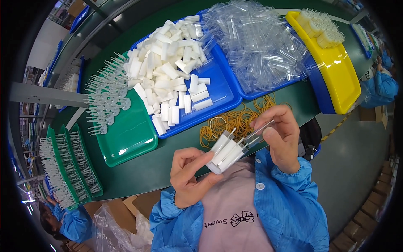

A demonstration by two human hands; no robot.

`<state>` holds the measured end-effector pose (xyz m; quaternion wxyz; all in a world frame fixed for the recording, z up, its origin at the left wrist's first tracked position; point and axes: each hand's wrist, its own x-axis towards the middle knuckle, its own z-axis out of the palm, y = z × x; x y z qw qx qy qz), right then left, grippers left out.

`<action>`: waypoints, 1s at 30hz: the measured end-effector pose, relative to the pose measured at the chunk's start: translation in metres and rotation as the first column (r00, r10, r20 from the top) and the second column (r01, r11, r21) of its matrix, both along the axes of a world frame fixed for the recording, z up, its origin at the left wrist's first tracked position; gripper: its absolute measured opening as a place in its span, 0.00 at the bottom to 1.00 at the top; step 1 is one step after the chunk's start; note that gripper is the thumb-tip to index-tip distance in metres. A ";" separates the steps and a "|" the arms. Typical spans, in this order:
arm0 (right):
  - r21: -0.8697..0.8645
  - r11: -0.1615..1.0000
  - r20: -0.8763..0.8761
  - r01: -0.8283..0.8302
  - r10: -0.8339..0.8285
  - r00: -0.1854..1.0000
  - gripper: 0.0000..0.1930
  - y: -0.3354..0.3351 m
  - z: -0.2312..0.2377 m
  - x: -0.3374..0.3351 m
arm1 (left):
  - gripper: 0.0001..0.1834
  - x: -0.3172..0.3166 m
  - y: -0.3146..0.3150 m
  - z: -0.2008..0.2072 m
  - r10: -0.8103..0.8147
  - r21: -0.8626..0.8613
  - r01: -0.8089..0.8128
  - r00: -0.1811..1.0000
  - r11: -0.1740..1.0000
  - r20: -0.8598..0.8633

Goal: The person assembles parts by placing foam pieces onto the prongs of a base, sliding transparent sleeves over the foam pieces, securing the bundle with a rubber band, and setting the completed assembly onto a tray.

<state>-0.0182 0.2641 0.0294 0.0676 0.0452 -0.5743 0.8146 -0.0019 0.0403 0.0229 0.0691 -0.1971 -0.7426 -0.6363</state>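
My left hand (191, 174) grips a small bundle of clear plastic tubes with white cylinders inside (226, 154), held tilted in front of my chest. Thin stems stick out of the bundle's upper end. Close to that end, my right hand (282, 136) pinches a slim clear plastic piece (261, 127) between thumb and fingers. Whether this piece touches the bundle is hard to make out. Just beyond both hands, a loose heap of yellow-brown rubber bands (216, 127) lies on the green table (134, 178).
White cylinders (168, 63) heap over a blue tray (226, 80); clear tubes (260, 46) fill another. At right, a yellow tray (342, 80) holds finished-looking bundles (321, 27). Stemmed clear pieces (107, 92) lie on a green tray (126, 145); green racks (79, 168) stand left. Other people sit farther off.
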 end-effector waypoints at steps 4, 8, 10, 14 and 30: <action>0.021 1.000 0.007 -0.002 0.002 1.000 0.16 0.000 0.001 -0.001 | 0.28 0.001 -0.001 0.002 0.005 -0.058 -0.008 0.999 0.998 -0.045; 0.132 0.983 0.074 0.124 -0.135 0.988 0.18 0.001 0.003 -0.004 | 0.28 0.000 -0.002 0.001 0.004 -0.056 -0.007 0.999 0.998 -0.047; 0.066 0.998 0.032 0.003 -0.005 0.999 0.16 0.004 -0.001 -0.004 | 0.28 0.000 -0.002 0.001 0.001 -0.066 -0.004 0.999 0.998 -0.047; 0.050 0.999 0.062 -0.022 0.019 0.998 0.16 0.002 0.001 -0.003 | 0.28 -0.002 -0.002 0.003 0.001 -0.068 -0.005 0.998 0.998 -0.061; 0.066 0.991 0.068 -0.113 0.108 0.992 0.16 0.003 0.003 -0.008 | 0.29 -0.009 0.000 0.007 -0.054 -0.108 0.048 0.997 0.993 -0.053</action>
